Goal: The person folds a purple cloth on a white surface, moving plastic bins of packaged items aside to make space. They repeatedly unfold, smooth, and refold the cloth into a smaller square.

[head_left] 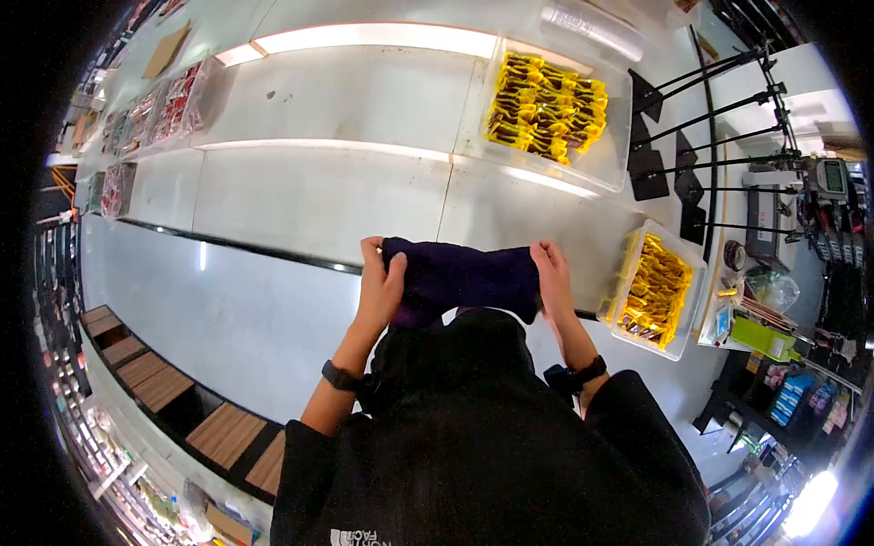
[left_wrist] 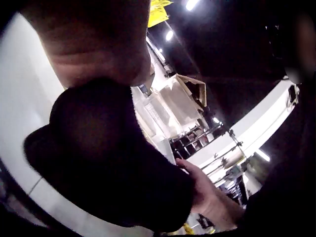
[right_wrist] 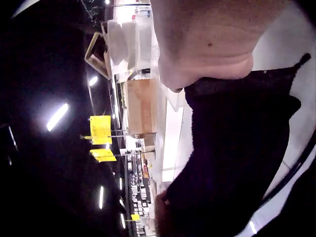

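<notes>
A dark purple-black cloth (head_left: 469, 276) is stretched sideways between two hands, just in front of the person's chest. The left hand (head_left: 382, 284) pinches its left end with the thumb on top; the right hand (head_left: 552, 278) grips the opposite end. In the left wrist view the cloth (left_wrist: 108, 158) hangs from the left hand (left_wrist: 98, 44), and the right hand (left_wrist: 210, 197) shows at its far end. The right wrist view has the cloth (right_wrist: 237, 148) below the right hand (right_wrist: 207, 44). Fingertips behind the fabric are hidden.
Clear bins of yellow-wrapped packets stand on the light table: one bin (head_left: 624, 136) at the back right, another (head_left: 619, 309) nearer the right hand. Bagged red items (head_left: 177, 100) lie at the left. Black stands (head_left: 648, 173) line the right side. A dark edge strip (head_left: 273, 253) crosses ahead.
</notes>
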A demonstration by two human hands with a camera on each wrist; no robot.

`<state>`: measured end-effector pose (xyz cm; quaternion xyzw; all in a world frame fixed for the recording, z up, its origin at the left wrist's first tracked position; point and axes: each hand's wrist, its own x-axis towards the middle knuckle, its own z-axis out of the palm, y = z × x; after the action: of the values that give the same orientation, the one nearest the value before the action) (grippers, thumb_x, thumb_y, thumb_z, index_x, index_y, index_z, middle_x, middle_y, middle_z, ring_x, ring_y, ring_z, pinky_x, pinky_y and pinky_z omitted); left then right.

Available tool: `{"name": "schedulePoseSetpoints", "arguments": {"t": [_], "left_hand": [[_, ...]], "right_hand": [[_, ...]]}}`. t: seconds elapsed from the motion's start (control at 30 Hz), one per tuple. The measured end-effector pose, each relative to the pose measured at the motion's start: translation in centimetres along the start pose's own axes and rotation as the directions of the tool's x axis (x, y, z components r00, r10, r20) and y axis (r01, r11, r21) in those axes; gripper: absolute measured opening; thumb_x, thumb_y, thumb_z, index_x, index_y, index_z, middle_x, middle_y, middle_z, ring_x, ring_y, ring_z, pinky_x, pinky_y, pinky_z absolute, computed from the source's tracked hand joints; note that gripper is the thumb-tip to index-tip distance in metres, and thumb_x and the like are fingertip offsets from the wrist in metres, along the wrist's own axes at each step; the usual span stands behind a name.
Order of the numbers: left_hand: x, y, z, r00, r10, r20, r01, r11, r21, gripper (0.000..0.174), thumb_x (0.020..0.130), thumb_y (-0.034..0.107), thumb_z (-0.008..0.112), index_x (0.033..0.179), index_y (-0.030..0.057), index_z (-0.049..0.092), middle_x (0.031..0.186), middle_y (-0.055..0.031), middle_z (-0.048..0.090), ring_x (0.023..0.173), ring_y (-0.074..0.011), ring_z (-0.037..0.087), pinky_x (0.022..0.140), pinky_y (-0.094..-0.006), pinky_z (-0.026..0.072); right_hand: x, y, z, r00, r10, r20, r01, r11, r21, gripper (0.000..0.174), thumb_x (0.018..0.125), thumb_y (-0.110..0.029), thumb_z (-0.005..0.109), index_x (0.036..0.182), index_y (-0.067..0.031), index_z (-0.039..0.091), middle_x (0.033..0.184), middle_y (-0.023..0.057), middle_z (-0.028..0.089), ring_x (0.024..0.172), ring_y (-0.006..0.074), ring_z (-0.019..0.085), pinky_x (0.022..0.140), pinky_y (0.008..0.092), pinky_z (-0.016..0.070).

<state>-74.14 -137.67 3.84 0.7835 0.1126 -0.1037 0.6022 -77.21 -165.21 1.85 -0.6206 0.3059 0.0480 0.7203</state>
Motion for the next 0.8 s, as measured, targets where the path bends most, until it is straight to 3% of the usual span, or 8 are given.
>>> {"name": "schedulePoseSetpoints", "arguments": {"t": [0.13, 0.2, 0.23, 0.27, 0.4, 0.5, 0.7, 0.8], "left_hand": [[3.9, 1.6, 2.3, 0.972, -0.219, 0.083, 0.225, 0.972, -0.072, 0.044, 0.094, 0.027, 0.057, 0.116, -0.0073, 0.042, 0.098, -0.0179, 0.059, 0.084, -0.0183, 0.057, 0.077, -0.0297, 0.0460], [8.3, -2.6, 5.1, 0.977, -0.069, 0.201, 0.070, 0.998, 0.000, 0.048, 0.093, 0.033, 0.056, 0.083, -0.0130, 0.062, 0.108, -0.0273, 0.053, 0.094, -0.0289, 0.058, 0.092, -0.0372, 0.0435], [9.7, -1.1, 6.6, 0.954, -0.096, 0.282, 0.084, 0.995, 0.051, 0.048, 0.093, 0.033, 0.056, 0.104, -0.0132, 0.057, 0.111, -0.0281, 0.053, 0.097, -0.0315, 0.058, 0.092, -0.0368, 0.0437], [9.5, 2.3, 8.1, 0.894, -0.226, 0.386, 0.336, 0.910, -0.245, 0.072, 0.095, 0.034, 0.056, 0.140, 0.0054, 0.008, 0.091, -0.0118, 0.061, 0.080, -0.0168, 0.058, 0.078, -0.0332, 0.0491], [14.7, 4.2, 14.8, 0.857, -0.377, 0.350, 0.435, 0.895, -0.102, 0.112, 0.080, 0.065, 0.060, 0.143, -0.0095, 0.007, 0.135, -0.0343, 0.039, 0.119, -0.0390, 0.050, 0.091, -0.0479, 0.0469], [17.8, 2.5, 17.6, 0.769, -0.483, 0.419, 0.549, 0.834, -0.046, 0.125, 0.074, 0.071, 0.061, 0.145, -0.0090, -0.003, 0.142, -0.0335, 0.030, 0.122, -0.0384, 0.048, 0.096, -0.0501, 0.0437], [18.7, -0.8, 19.4, 0.868, -0.408, 0.284, 0.493, 0.778, -0.388, 0.097, 0.077, 0.046, 0.067, 0.139, -0.0088, 0.016, 0.125, -0.0239, 0.049, 0.108, -0.0293, 0.056, 0.086, -0.0423, 0.0494], [17.9, 1.9, 19.2, 0.832, -0.444, 0.331, 0.554, 0.634, -0.540, 0.022, 0.083, 0.018, 0.054, 0.091, -0.0016, 0.058, 0.073, -0.0082, 0.059, 0.061, -0.0191, 0.060, 0.054, -0.0336, 0.0498]], "right_hand": [[3.0, 1.6, -2.2, 0.970, -0.079, -0.231, 0.094, 0.994, 0.055, 0.032, 0.094, -0.032, 0.054, 0.112, -0.0061, 0.059, 0.105, 0.0040, 0.058, 0.095, 0.0140, 0.055, 0.086, 0.0292, 0.0445], [4.2, 0.8, -5.3, 0.928, -0.067, -0.367, 0.121, 0.985, 0.124, 0.039, 0.094, -0.035, 0.053, 0.115, -0.0024, 0.056, 0.109, 0.0075, 0.057, 0.099, 0.0175, 0.054, 0.090, 0.0332, 0.0431], [4.9, -0.1, -6.9, 0.912, -0.049, -0.406, 0.091, 0.992, 0.084, 0.044, 0.095, -0.038, 0.052, 0.117, 0.0003, 0.055, 0.110, 0.0098, 0.056, 0.100, 0.0202, 0.053, 0.091, 0.0352, 0.0416], [5.3, -1.4, -7.6, 0.902, 0.023, -0.431, 0.047, 0.987, 0.151, 0.048, 0.095, -0.041, 0.051, 0.119, 0.0007, 0.054, 0.110, 0.0104, 0.056, 0.100, 0.0203, 0.053, 0.092, 0.0347, 0.0415], [10.1, -4.1, -11.1, 0.909, 0.051, -0.413, -0.094, 0.992, -0.082, 0.065, 0.094, -0.053, 0.048, 0.133, -0.0005, 0.048, 0.125, 0.0135, 0.054, 0.112, 0.0245, 0.051, 0.097, 0.0362, 0.0392], [13.0, -8.4, -10.0, 0.824, 0.238, -0.514, -0.432, 0.851, -0.299, 0.076, 0.091, -0.060, 0.047, 0.139, -0.0019, 0.044, 0.142, 0.0175, 0.042, 0.130, 0.0292, 0.040, 0.104, 0.0421, 0.0328], [18.3, -6.6, -11.9, 0.928, 0.311, -0.207, -0.373, 0.751, -0.545, 0.060, 0.085, -0.045, 0.059, 0.130, -0.0045, 0.054, 0.137, 0.0143, 0.048, 0.126, 0.0291, 0.043, 0.101, 0.0408, 0.0339], [18.7, -4.0, -13.6, 0.974, 0.160, -0.164, -0.221, 0.840, -0.496, 0.047, 0.083, -0.027, 0.058, 0.123, -0.0023, 0.059, 0.119, 0.0125, 0.058, 0.109, 0.0259, 0.053, 0.095, 0.0369, 0.0368]]}}
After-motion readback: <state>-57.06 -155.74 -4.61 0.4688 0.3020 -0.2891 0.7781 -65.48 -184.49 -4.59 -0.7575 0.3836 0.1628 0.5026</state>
